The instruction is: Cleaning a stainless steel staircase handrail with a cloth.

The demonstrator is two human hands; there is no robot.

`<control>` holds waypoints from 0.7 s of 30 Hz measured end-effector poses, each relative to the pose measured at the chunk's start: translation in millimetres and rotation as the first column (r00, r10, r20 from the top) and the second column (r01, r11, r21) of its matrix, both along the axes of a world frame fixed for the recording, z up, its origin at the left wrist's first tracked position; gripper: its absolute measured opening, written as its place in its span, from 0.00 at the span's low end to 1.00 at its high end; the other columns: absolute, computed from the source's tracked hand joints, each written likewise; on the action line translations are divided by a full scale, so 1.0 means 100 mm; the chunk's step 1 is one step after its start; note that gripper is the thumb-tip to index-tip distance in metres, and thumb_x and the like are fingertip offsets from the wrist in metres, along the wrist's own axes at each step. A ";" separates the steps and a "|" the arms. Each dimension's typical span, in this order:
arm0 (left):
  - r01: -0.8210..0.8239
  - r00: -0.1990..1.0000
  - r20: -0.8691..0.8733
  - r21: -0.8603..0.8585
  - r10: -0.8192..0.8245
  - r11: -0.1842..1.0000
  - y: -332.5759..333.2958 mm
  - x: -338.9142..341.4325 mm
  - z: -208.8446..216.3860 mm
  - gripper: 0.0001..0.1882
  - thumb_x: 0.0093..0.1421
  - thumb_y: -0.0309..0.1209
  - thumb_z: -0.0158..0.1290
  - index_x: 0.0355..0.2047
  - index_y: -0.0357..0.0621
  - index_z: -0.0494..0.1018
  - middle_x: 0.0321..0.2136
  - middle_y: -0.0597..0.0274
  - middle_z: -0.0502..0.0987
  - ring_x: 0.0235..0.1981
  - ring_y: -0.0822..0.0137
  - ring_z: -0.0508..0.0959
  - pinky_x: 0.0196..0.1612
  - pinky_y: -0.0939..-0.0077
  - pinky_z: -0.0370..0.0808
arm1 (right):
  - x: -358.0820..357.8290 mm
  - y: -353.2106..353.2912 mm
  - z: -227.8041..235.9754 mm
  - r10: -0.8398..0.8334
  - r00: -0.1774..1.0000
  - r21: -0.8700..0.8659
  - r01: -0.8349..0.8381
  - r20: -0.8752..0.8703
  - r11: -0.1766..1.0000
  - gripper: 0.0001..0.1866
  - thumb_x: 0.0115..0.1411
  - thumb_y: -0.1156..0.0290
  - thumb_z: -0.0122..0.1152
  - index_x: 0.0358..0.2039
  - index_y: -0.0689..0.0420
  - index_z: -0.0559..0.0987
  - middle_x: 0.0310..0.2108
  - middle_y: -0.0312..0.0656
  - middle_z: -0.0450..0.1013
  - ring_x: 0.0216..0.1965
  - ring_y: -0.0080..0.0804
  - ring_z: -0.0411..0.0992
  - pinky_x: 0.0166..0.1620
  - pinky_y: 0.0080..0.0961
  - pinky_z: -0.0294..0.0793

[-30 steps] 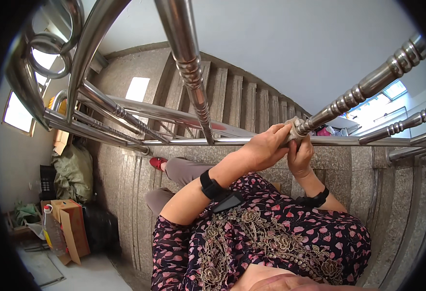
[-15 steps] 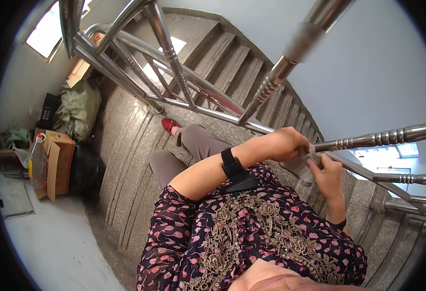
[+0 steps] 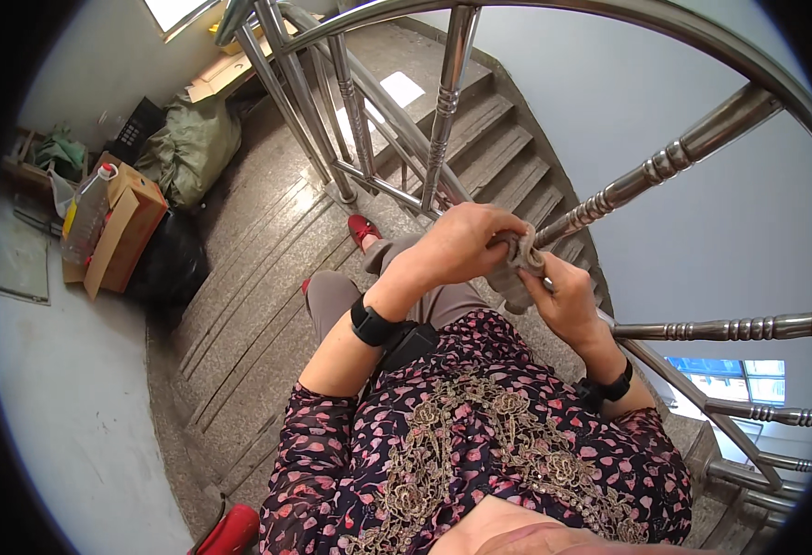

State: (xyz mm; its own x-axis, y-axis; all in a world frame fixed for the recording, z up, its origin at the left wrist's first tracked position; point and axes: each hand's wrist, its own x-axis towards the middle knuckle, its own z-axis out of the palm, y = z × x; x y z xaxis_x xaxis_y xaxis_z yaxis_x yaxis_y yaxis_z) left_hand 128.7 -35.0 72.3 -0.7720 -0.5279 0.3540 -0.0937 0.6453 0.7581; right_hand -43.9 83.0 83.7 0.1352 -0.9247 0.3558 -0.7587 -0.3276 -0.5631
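Observation:
A grey-brown cloth [image 3: 514,285] is bunched around the lower part of a slanting steel baluster [image 3: 614,191]. My left hand [image 3: 472,242] grips the cloth's upper edge, its fingers curled over it from the left. From the right, my right hand [image 3: 568,298] pinches the cloth's other side between thumb and fingers. How far the cloth goes around the post is partly hidden by my hands. Dark straps with small black devices sit on both wrists.
The curved steel handrail [image 3: 600,7] arches overhead, and another baluster [image 3: 730,329] stands at the right. Stone steps [image 3: 489,120] descend beyond the railing. At the left are a cardboard box [image 3: 123,236], a plastic bottle [image 3: 86,217], a green sack [image 3: 193,153] and a black bag [image 3: 170,268].
Both hands and the cloth have moved left and slightly up in view, as the view itself shifted. More handrail shows, and something red has appeared at the lower left.

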 end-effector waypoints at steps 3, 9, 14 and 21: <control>-0.192 0.980 -0.075 -0.098 0.185 0.976 -0.09 0.17 0.10 0.18 0.51 0.20 0.51 0.44 0.40 0.75 0.33 0.50 0.78 0.33 0.54 0.79 0.37 0.67 0.75 | 0.13 -0.24 0.03 -0.019 0.999 -0.073 0.023 0.046 0.997 0.07 0.58 0.74 0.60 0.35 0.62 0.75 0.26 0.52 0.73 0.28 0.53 0.73 0.30 0.37 0.71; -0.494 0.834 -0.305 -0.043 0.459 0.869 -0.24 0.25 0.33 0.18 0.53 0.19 0.50 0.45 0.40 0.75 0.34 0.52 0.77 0.32 0.55 0.79 0.35 0.69 0.75 | 0.39 -0.66 0.19 -0.051 0.985 -0.223 0.088 0.168 0.971 0.11 0.63 0.73 0.54 0.44 0.64 0.75 0.25 0.46 0.74 0.24 0.31 0.71 0.29 0.27 0.70; -0.647 0.713 -0.457 -0.136 0.531 0.751 -0.41 0.28 0.64 0.20 0.53 0.22 0.52 0.48 0.40 0.73 0.34 0.51 0.77 0.32 0.55 0.80 0.35 0.67 0.77 | 0.56 -0.94 0.41 -0.171 0.944 -0.293 0.255 0.283 0.921 0.09 0.66 0.72 0.51 0.41 0.65 0.74 0.23 0.40 0.71 0.23 0.19 0.63 0.27 0.19 0.65; -0.774 0.618 -0.577 -0.328 0.534 0.541 -0.66 0.16 0.87 0.21 0.55 0.28 0.54 0.50 0.38 0.71 0.41 0.50 0.77 0.35 0.51 0.80 0.37 0.64 0.77 | 0.73 -1.45 0.66 -0.217 0.923 -0.594 0.372 0.318 0.713 0.07 0.66 0.73 0.50 0.37 0.64 0.74 0.22 0.40 0.70 0.22 0.23 0.66 0.27 0.22 0.66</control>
State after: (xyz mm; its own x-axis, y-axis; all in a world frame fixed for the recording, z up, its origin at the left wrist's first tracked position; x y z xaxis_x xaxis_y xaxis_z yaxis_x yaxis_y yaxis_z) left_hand 144.8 -101.1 159.0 -0.0197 -0.4678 0.8836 -0.4539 0.7917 0.4090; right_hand 29.0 -61.9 150.1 -0.2543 -0.4515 0.8553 -0.7673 -0.4442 -0.4626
